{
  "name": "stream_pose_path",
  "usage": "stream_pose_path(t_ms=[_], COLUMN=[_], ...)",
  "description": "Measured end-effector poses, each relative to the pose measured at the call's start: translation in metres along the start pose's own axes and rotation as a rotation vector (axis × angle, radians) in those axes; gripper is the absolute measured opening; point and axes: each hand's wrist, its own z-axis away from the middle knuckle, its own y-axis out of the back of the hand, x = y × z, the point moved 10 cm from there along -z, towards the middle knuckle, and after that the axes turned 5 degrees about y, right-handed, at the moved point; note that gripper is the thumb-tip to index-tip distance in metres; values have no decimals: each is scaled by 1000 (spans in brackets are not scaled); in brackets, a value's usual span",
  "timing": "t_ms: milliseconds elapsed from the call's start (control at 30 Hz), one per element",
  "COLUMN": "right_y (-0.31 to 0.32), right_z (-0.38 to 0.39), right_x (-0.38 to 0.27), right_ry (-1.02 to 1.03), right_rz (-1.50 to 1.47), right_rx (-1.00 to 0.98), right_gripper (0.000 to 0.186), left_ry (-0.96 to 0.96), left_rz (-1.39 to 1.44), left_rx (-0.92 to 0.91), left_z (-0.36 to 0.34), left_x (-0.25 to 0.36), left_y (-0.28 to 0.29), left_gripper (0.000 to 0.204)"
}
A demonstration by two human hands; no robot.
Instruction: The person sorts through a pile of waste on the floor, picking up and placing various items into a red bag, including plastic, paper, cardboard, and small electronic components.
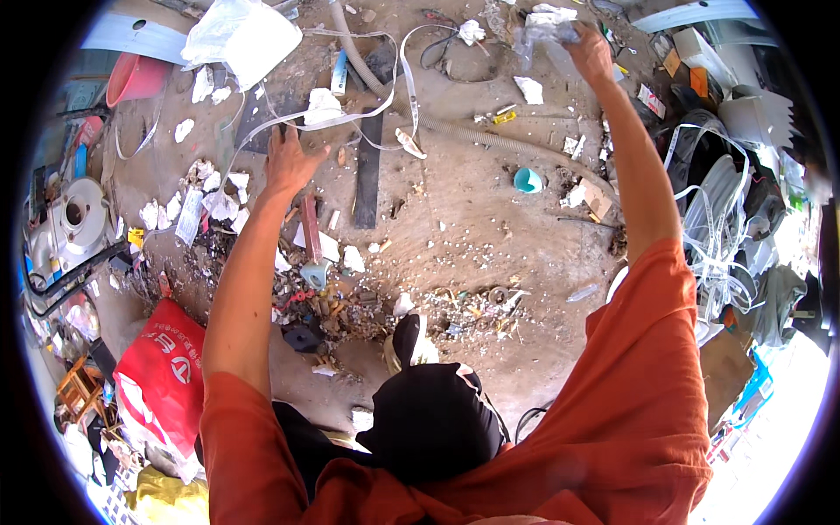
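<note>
My left hand (293, 163) reaches over the littered floor with its fingers apart and nothing visible in it. Just beyond its fingertips runs a long white plastic strap (337, 120), looped over a crumpled white paper (323, 106). A dark flat sheet (260, 122) lies beside those fingers. Farther out on the right, my right hand (592, 55) is closed on a piece of clear plastic (544, 42); its exact kind is hard to make out. White crumpled scraps (551, 14) lie right behind that plastic.
A ribbed hose (490, 137) and a dark strip (369, 179) cross the floor, near a teal cup (528, 180). Swept debris (455, 311) lies by my feet. A red bag (162, 376) and white machine part (80, 214) stand left; tangled straps (713, 219) are piled right.
</note>
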Motion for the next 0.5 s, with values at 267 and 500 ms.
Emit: stream_pose_path(t_ms=[267,500], right_y=[-115,-63], right_z=[-30,-10], right_x=[57,-9], right_ry=[-198,-572], right_rz=[63,-227], right_rx=[-559,-514], right_gripper=[88,44], left_ry=[-22,7], left_rz=[-61,-88], left_rx=[-134,-174], left_z=[3,16], left_x=[-4,1], left_y=[11,29], left_gripper=[84,81])
